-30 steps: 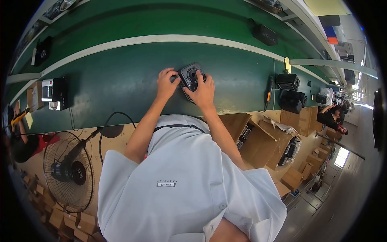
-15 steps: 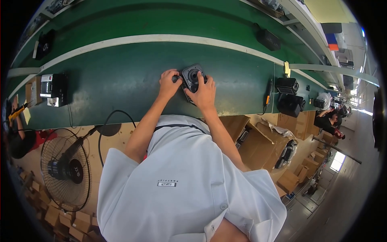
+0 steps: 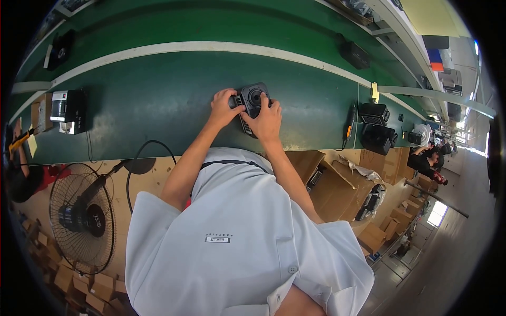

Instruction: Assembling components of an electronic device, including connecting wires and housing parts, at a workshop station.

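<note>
On the green bench (image 3: 174,105) in front of me stands a black boxy device (image 3: 256,89) with a round, lens-like ring on its upper face. My right hand (image 3: 267,120) is closed over its near and right sides, thumb and fingers pressed on the casing. To the left of it, my left hand (image 3: 223,109) pinches a small dark part (image 3: 234,101) against the device's left side. Fingers cover most of that part, so its kind cannot be made out. The underside of the device is hidden.
At the left end stands a black and silver boxed unit (image 3: 70,111). An orange-handled screwdriver-like tool (image 3: 350,126) lies to the right, beside black speaker-like boxes (image 3: 375,114). A standing fan (image 3: 81,218) is at lower left; an open carton (image 3: 337,192) sits below the bench edge.
My left hand has shifted slightly right, bringing the small dark part up against the device's left side. My right hand keeps its grip on the device.
</note>
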A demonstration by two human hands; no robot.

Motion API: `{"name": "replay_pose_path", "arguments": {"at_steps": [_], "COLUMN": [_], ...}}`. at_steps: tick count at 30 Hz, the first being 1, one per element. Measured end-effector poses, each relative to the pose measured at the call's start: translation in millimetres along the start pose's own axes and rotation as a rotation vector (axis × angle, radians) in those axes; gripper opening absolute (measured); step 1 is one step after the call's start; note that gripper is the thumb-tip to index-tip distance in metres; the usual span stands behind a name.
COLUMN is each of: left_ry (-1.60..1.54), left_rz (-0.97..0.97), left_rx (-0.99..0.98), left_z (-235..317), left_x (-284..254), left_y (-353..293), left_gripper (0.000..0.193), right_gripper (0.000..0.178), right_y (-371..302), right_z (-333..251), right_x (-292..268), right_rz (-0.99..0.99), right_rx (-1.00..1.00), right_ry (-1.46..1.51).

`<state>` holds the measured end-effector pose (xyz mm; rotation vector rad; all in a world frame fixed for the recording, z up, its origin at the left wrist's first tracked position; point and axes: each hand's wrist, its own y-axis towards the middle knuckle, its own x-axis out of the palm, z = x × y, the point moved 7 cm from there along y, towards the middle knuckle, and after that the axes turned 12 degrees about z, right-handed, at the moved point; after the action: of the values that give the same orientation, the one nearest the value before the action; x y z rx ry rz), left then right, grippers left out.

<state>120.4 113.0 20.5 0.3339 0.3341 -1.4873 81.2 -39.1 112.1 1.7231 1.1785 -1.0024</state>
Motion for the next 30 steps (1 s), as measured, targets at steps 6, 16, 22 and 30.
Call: {"name": "replay_pose_path", "arguments": {"at_steps": [6, 16, 22, 30], "left_ry": [0.027, 0.218, 0.296, 0.336], "left_rz": [-0.018, 0.142, 0.05, 0.121], "left_rx": [-0.054, 0.154, 0.377, 0.623], "left_z": [-4.4, 2.2, 17.3, 36.6], "left_x": [2.9, -25.3, -18.6, -12.3], "left_y": [-0.6, 13.5, 16.3, 12.2], "left_gripper": [0.057, 0.038, 0.022, 0.009], "right_gripper": [0.085, 0.094, 0.097, 0.068], "right_y": [-2.2, -5.7, -7.2, 11.1], "right_z": [-4.7, 7.1, 6.9, -17.7], "right_x": [-0.8, 0.9, -4.8, 6.3], "right_rz": [0.027, -0.006, -0.004, -0.012], "right_rx": [-0.023, -0.148, -0.172, -0.363], "right_ry": [-0.021, -0.058, -0.023, 0.112]}}
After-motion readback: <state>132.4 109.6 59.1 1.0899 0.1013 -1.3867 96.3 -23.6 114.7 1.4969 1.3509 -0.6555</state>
